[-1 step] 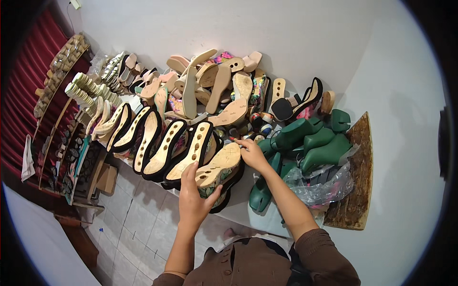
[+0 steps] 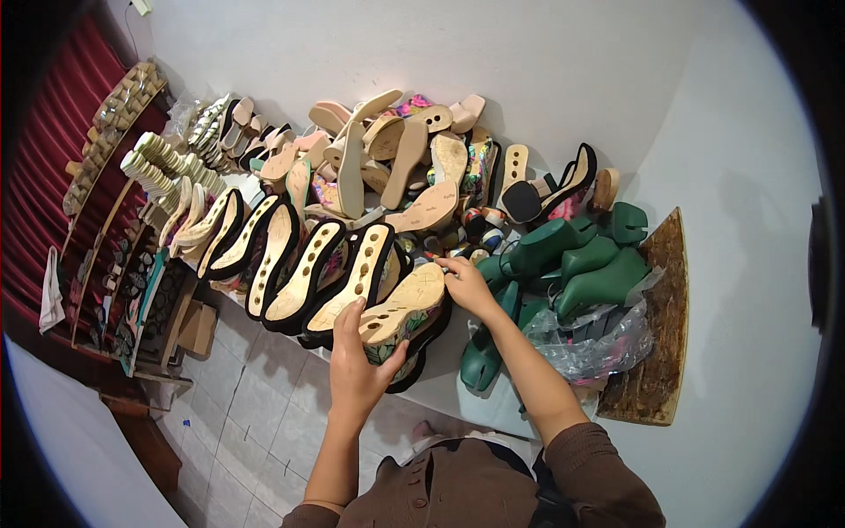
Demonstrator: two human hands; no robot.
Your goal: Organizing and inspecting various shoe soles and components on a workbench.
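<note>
Left hand (image 2: 359,374) has a firm grip on the near end of the wedge sole (image 2: 409,299), thumb on its floral-wrapped side, fingers over the edge by the holes. Right hand (image 2: 468,286) is at the far end, fingertips at the edge; can't tell if its grip is closed on anything, that spot's too small to read. Sole sits above other black-edged pieces at the front of the counter (image 2: 444,383). Risk: left looks like the main hold, so if it slackens, the sole could tip off whatever is under it and drop to the tiled floor (image 2: 255,431). Second risk: a sideways knock into the row of black-edged wedge soles (image 2: 356,277) just left; they're packed close, so one shove could shift several. Right side is tight too: green shoe lasts (image 2: 598,286) lie near the right forearm, with a clear plastic bag (image 2: 607,352) that a sleeve could snag, then a worn brown board (image 2: 656,326). Beyond the hands, striped multicoloured pieces (image 2: 484,231) and a loose heap of beige soles (image 2: 407,163) block the back.
</note>
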